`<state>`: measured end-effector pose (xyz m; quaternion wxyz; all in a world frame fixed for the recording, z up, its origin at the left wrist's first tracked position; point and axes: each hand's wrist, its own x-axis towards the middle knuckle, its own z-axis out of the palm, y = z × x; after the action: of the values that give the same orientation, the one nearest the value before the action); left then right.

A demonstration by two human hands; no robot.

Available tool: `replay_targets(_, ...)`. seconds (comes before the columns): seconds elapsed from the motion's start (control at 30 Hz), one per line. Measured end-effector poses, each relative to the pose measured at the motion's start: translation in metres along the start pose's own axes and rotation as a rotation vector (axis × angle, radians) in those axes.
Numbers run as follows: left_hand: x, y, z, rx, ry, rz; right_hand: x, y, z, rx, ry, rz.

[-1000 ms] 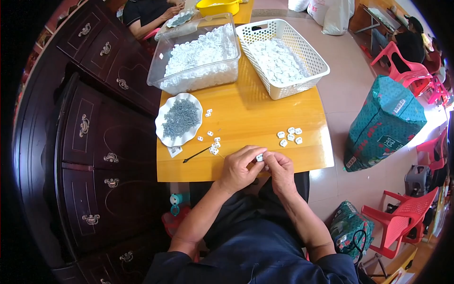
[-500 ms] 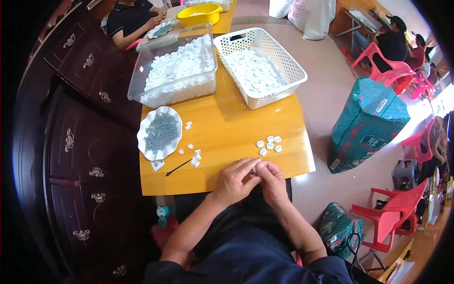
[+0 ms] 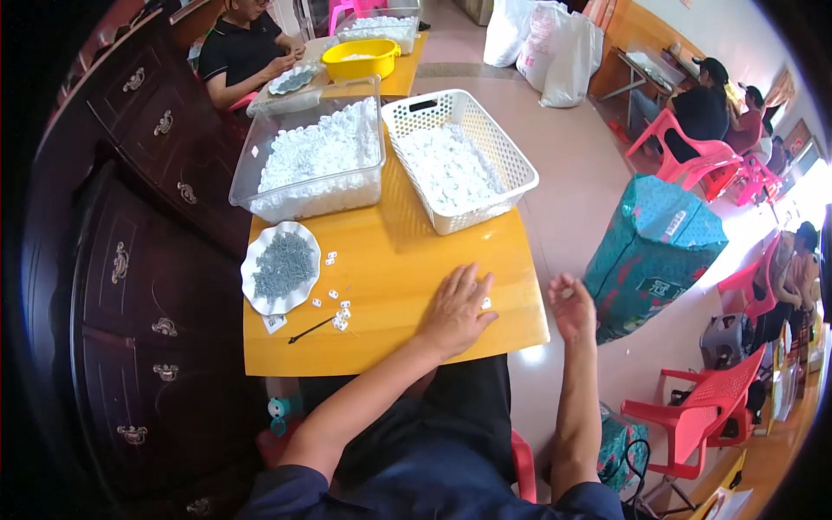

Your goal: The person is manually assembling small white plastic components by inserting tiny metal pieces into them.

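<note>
My left hand (image 3: 458,310) lies flat, palm down and fingers stretched, on the yellow wooden table (image 3: 390,299). One small white plastic piece (image 3: 486,303) shows beside its fingers; anything under the palm is hidden. Past the table's right edge, my right hand (image 3: 573,308) is held with its fingers loosely curled upward, and I see nothing in it. To the left stands a white scalloped plate (image 3: 251,282) with many grey screws (image 3: 284,264). Several small white pieces (image 3: 343,316) and a thin black rod (image 3: 310,329) lie between plate and left hand.
A clear plastic bin (image 3: 251,201) and a white perforated basket (image 3: 459,217), both full of white pieces, stand at the table's back. A yellow basin (image 3: 360,65) is beyond. Dark cabinets (image 3: 113,269) line the left; a green bag (image 3: 646,260) and red chairs (image 3: 702,416) stand right.
My hands were together at the table's front edge. The left has spread flat where several white pieces lay; the right has moved right, past the edge. The view has shifted slightly.
</note>
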<state>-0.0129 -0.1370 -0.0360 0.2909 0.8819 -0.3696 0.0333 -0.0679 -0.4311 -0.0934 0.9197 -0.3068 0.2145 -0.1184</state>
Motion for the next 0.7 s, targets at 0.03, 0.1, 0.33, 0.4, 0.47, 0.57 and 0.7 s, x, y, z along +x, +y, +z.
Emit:
replay_targets(0.03, 0.006, 0.003, 0.005, -0.005, -0.016, 0.000, 0.005, 0.007, -0.003, 0.011, -0.013, 0.114)
replay_targets(0.1, 0.016, 0.007, 0.019, -0.015, -0.040, 0.033, 0.011, 0.023, 0.003, -0.024, -0.073, 0.193)
replay_targets(0.33, 0.054, 0.029, 0.059, -0.069, -0.087, 0.244, 0.024, 0.032, 0.010, -0.076, -0.186, 0.250)
replay_targets(0.4, 0.066, 0.037, 0.071, -0.117, -0.018, 0.337, 0.023, 0.034, 0.011, -0.057, -0.121, 0.237)
replay_targets(0.47, 0.079, 0.044, 0.076, -0.102, -0.129, 0.376, 0.024, 0.034, 0.006, 0.039, -0.204, 0.233)
replay_targets(0.57, 0.096, 0.051, 0.090, -0.107, -0.118, 0.431, 0.031, 0.040, -0.035, 0.255, -0.225, 0.322)
replay_targets(0.7, 0.114, 0.057, 0.093, -0.041, -0.314, 0.506, 0.027, 0.060, -0.058, 0.284, -0.109, 0.209)
